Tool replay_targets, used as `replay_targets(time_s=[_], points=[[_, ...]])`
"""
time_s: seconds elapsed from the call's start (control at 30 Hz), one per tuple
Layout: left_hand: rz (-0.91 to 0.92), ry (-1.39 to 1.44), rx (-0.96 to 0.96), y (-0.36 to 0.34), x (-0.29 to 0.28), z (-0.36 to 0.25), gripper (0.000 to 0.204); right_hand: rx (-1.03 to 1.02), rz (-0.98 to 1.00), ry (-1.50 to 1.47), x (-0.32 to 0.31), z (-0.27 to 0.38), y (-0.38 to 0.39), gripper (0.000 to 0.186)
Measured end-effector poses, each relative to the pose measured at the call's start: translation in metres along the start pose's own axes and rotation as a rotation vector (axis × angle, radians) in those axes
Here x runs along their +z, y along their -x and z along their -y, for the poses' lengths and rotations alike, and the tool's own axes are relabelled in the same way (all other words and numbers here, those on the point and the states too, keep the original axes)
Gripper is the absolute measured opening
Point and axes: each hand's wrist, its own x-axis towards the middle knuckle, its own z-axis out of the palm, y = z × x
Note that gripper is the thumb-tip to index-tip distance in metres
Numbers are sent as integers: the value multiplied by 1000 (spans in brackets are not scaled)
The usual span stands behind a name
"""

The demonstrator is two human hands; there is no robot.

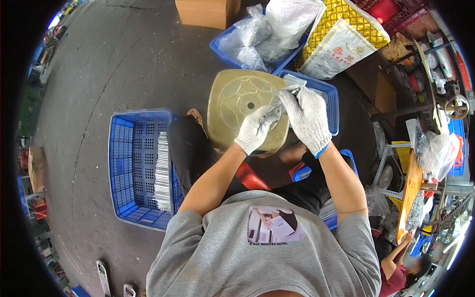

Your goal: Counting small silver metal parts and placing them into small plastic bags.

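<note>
Both my hands wear white knit gloves with greyed fingertips, held over a yellowish plastic stool (232, 94). My left hand (255, 129) is closed in a pinch near the stool's right side; what lies in its fingers is too small to make out. Higher and further right, my right hand (310, 116) is closed with its fingers curled toward the left hand. A small shiny metal piece (295, 91) with a dark end pokes out at its fingertips. Just beyond the right hand stands a blue basket (335, 106) with thin silvery strips in it.
A larger blue basket (121, 163) on my left holds a row of silvery rods (162, 171). Ahead are a blue crate (217, 44) of plastic bags, a yellow patterned sack (316, 34) and a cardboard box (205, 12). A co-worker (396, 274) is at a bench, lower right.
</note>
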Motion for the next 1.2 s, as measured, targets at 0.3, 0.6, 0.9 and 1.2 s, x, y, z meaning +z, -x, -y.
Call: replay_targets(time_s=[0.3, 0.6, 0.9, 1.2], points=[[60, -292, 52, 0, 1, -22, 26, -120, 108, 59, -10, 17, 5, 16], [88, -56, -80, 3, -3, -16, 29, 54, -10, -75, -10, 11, 13, 17], [179, 29, -32, 0, -5, -6, 35, 58, 31, -58, -7, 6, 16, 17], [147, 96, 17, 3, -1, -11, 38, -52, 131, 69, -13, 24, 12, 18]])
